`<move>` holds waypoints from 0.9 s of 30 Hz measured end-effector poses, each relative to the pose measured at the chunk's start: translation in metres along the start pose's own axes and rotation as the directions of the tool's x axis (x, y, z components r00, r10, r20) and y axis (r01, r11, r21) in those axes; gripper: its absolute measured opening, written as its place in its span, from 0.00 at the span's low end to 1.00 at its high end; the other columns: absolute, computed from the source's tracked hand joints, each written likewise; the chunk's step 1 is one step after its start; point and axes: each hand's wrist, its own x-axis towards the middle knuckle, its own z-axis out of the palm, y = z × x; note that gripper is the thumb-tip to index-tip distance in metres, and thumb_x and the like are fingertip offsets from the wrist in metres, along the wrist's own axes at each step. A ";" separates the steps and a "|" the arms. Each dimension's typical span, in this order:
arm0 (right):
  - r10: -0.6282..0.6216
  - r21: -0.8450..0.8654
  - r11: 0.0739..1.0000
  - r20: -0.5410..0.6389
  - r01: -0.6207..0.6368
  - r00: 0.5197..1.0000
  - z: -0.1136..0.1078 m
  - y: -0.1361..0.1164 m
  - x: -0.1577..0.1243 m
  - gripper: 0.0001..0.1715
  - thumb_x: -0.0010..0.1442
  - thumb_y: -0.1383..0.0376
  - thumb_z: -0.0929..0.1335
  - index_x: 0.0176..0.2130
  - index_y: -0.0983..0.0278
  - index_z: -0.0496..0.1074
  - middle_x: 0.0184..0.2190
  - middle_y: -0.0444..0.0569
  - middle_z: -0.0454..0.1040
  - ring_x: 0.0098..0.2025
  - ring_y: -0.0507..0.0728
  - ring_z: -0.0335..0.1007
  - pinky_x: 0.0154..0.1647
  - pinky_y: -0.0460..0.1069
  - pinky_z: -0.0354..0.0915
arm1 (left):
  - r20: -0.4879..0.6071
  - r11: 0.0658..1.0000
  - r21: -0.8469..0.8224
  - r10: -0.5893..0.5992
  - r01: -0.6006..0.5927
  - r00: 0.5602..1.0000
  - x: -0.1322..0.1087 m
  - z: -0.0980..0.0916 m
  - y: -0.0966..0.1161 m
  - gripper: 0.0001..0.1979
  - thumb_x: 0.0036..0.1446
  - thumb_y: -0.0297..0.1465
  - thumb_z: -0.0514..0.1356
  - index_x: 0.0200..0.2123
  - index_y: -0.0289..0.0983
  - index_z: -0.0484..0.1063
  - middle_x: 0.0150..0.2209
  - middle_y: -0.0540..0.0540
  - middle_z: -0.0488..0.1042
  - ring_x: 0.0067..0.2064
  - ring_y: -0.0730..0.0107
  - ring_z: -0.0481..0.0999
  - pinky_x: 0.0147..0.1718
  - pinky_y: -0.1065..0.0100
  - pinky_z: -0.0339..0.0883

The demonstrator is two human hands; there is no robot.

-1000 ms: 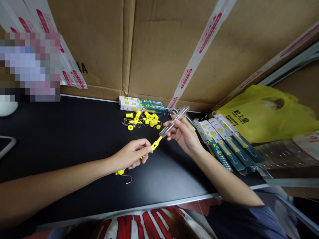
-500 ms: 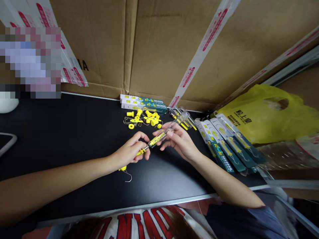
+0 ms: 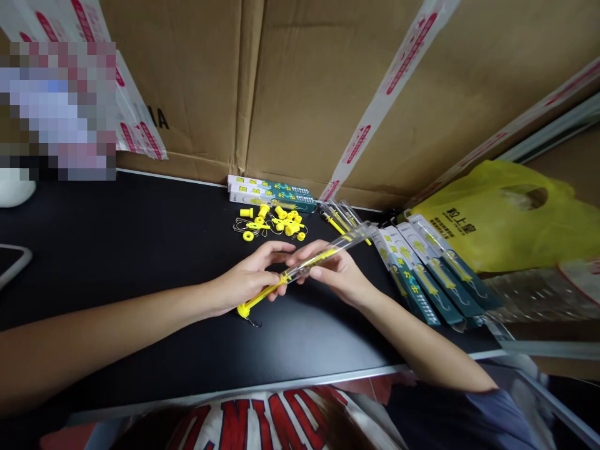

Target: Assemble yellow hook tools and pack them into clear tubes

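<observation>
The left hand [image 3: 248,278] hides from me part of the slim yellow plastic rod [image 3: 260,300], the left edge cuts off a rounded white object [image 3: 16,189] and a light-rimmed dark slab [image 3: 9,262], pixel blocks [image 3: 56,112] mask whatever's above, and teal-and-white cardboard boxes [image 3: 434,278] carry print too tiny to read.

passage, left: black tabletop [image 3: 126,244] beyond the left forearm [image 3: 140,319]. passage, near side: tabletop between left and right forearm [image 3: 422,337]. obstacle, centre: hand-held spring scale [image 3: 300,269]. obstacles, far side: loose yellow plastic parts [image 3: 291,229], two spring-scale cartons [image 3: 272,199], taped cardboard [image 3: 300,94]. obstacles, right: clear-tubed scales [image 3: 335,224], teal-and-white cartons [image 3: 435,275], yellow plastic bag [image 3: 497,240].
</observation>
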 end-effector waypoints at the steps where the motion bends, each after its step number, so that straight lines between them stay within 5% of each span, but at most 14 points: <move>1: -0.003 -0.023 1.000 0.046 0.004 0.999 0.001 0.000 0.000 0.15 0.55 0.64 0.73 0.42 0.65 0.70 0.42 0.52 0.77 0.39 0.53 0.75 0.39 0.48 0.73 | 0.017 1.000 -0.002 0.003 -0.003 1.000 0.000 -0.001 0.000 0.24 0.52 0.20 0.56 0.52 0.42 0.60 0.44 0.47 0.67 0.29 0.79 0.73 0.26 0.73 0.65; 7: 0.036 -0.089 0.996 0.164 -0.021 0.986 0.008 0.003 -0.003 0.15 0.56 0.65 0.72 0.43 0.64 0.68 0.39 0.50 0.77 0.39 0.52 0.75 0.43 0.50 0.72 | 0.084 0.999 0.035 -0.012 0.009 0.996 -0.001 -0.003 -0.002 0.26 0.55 0.26 0.61 0.56 0.44 0.59 0.44 0.47 0.69 0.32 0.77 0.75 0.35 0.68 0.70; 13: 0.064 -0.073 0.996 0.072 -0.058 0.995 0.010 0.003 -0.004 0.14 0.56 0.65 0.72 0.41 0.64 0.68 0.32 0.45 0.75 0.31 0.50 0.74 0.29 0.44 0.72 | -0.002 0.993 0.107 -0.054 0.054 0.999 0.001 -0.001 -0.001 0.20 0.56 0.30 0.62 0.51 0.36 0.62 0.44 0.44 0.71 0.31 0.75 0.77 0.35 0.66 0.72; 17: 0.023 -0.050 0.998 -0.019 -0.024 1.000 0.003 -0.006 0.000 0.13 0.56 0.64 0.72 0.40 0.64 0.67 0.35 0.47 0.76 0.32 0.52 0.76 0.29 0.46 0.74 | -0.044 0.990 0.122 -0.065 0.069 0.997 0.003 -0.002 -0.001 0.14 0.59 0.35 0.59 0.45 0.34 0.66 0.40 0.44 0.75 0.35 0.71 0.78 0.39 0.65 0.69; 27: -0.034 -0.070 0.997 -0.233 0.018 0.972 -0.024 -0.032 0.003 0.15 0.53 0.62 0.74 0.38 0.62 0.67 0.34 0.46 0.78 0.31 0.52 0.75 0.30 0.48 0.76 | -0.026 0.988 0.105 -0.113 0.115 0.993 0.004 -0.011 -0.006 0.19 0.59 0.44 0.57 0.39 0.32 0.73 0.30 0.45 0.77 0.36 0.68 0.76 0.43 0.64 0.67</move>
